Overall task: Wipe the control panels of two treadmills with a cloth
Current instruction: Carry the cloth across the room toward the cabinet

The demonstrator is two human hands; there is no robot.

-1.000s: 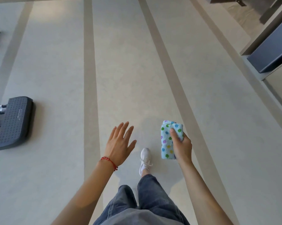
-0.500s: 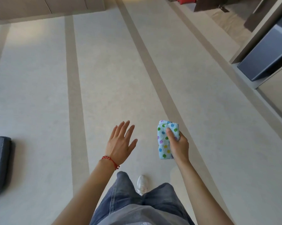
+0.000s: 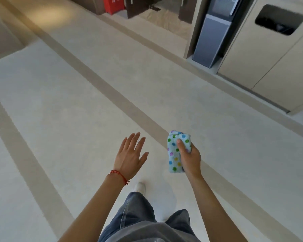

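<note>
My right hand (image 3: 189, 157) grips a folded pale-blue cloth (image 3: 174, 154) with coloured dots, held upright above the floor, thumb pressed on its front. To its left, my left hand (image 3: 130, 154) is stretched out flat with fingers straight and spread, holding nothing; a red bead bracelet circles its wrist. No treadmill or control panel is in view.
Pale floor with darker beige stripes (image 3: 112, 91) runs diagonally ahead. A grey water dispenser (image 3: 211, 34) stands in a recess at the upper right, beside a beige cabinet with a dark bin opening (image 3: 278, 20). A red box (image 3: 112, 4) sits at the far top. My jeans and white shoe (image 3: 140, 187) show below.
The view has swung right and forward: the dark footplate at the left has left the frame, and the dispenser and cabinet have come into sight. Both hands keep their pose; I step forward.
</note>
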